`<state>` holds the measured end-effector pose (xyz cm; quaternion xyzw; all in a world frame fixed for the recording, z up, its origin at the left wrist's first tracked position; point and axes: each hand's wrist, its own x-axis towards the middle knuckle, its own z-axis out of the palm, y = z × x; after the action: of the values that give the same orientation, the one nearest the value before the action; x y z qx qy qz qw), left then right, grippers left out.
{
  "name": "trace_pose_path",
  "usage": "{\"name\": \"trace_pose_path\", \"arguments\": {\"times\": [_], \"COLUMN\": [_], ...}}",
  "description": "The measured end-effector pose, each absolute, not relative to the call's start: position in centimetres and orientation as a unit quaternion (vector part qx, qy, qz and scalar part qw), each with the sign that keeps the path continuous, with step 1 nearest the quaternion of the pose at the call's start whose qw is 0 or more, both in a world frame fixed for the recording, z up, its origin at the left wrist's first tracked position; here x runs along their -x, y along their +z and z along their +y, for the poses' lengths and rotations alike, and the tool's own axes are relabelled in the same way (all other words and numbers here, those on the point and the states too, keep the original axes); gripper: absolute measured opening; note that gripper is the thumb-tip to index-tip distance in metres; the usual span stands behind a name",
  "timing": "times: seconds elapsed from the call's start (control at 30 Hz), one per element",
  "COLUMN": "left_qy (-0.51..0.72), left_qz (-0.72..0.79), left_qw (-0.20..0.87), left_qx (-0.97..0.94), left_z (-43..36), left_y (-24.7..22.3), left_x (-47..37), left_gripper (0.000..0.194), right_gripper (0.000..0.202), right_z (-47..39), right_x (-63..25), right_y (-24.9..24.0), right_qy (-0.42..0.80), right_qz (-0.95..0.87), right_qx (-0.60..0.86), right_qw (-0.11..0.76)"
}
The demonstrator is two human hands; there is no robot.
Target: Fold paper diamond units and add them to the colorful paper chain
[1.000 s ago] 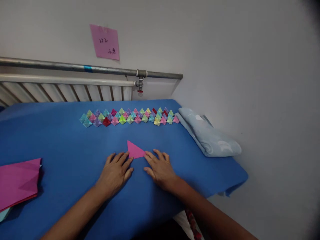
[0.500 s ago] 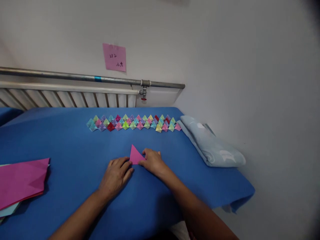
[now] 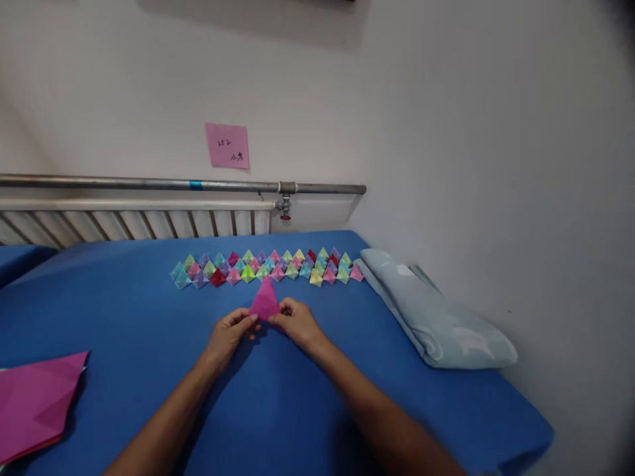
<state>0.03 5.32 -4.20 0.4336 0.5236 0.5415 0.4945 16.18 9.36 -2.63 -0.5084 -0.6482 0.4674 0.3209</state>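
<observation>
A small piece of pink origami paper [image 3: 266, 299], folded into a triangle with its tip pointing away from me, is held up between both hands. My left hand [image 3: 231, 334] pinches its lower left corner, thumb on the near side. At the lower right corner my right hand [image 3: 297, 322] grips it between thumb and fingers. Crease lines show across the triangle. Just beyond it lie rows of small folded paper pieces [image 3: 248, 273] in many colours, set closely together on the blue cloth [image 3: 149, 344].
A stack of larger pink paper [image 3: 37, 406] lies at the left edge. To the right rests a folded pale blue blanket [image 3: 431, 317] against the wall. Behind the surface run a radiator [image 3: 133, 221] and a metal pipe [image 3: 238, 185]; a pink note [image 3: 227, 145] hangs above.
Both hands have lifted the pink triangle off the cloth, and my left hand has gone from lying flat beside it to pinching it. The camera view has tilted upward.
</observation>
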Motion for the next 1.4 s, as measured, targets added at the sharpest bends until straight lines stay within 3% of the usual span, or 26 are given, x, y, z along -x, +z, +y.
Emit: {"name": "trace_pose_path", "arguments": {"times": [0.17, 0.33, 0.63, 1.27, 1.4], "left_qy": [0.56, 0.542, 0.538, 0.487, 0.473], "left_qz": [0.511, 0.499, 0.466, 0.458, 0.47], "left_qw": [0.531, 0.58, 0.655, 0.687, 0.681], "left_qx": [-0.378, -0.347, -0.254, -0.284, -0.302], "left_z": [6.2, 6.2, 6.0, 5.5, 5.5], "left_y": [-4.8, -4.8, -3.5, -4.0, -4.2], "left_x": [0.2, 0.3, 1.2, 1.0, 1.0], "left_gripper": [0.06, 0.045, 0.042, 0.038, 0.039], "right_gripper": [0.017, 0.019, 0.022, 0.018, 0.025], "right_z": [10.0, 9.4, 9.8, 9.2, 9.4], "right_x": [-15.7, -16.1, -16.5, -16.2, -16.4], "right_y": [-4.0, -4.2, -3.0, -3.0, -2.9], "right_qy": [0.506, 0.553, 0.599, 0.606, 0.61], "right_qz": [-0.615, -0.589, -0.531, -0.522, -0.529], "right_qx": [0.499, 0.467, 0.405, 0.385, 0.396], "right_qw": [0.341, 0.36, 0.442, 0.461, 0.439]}}
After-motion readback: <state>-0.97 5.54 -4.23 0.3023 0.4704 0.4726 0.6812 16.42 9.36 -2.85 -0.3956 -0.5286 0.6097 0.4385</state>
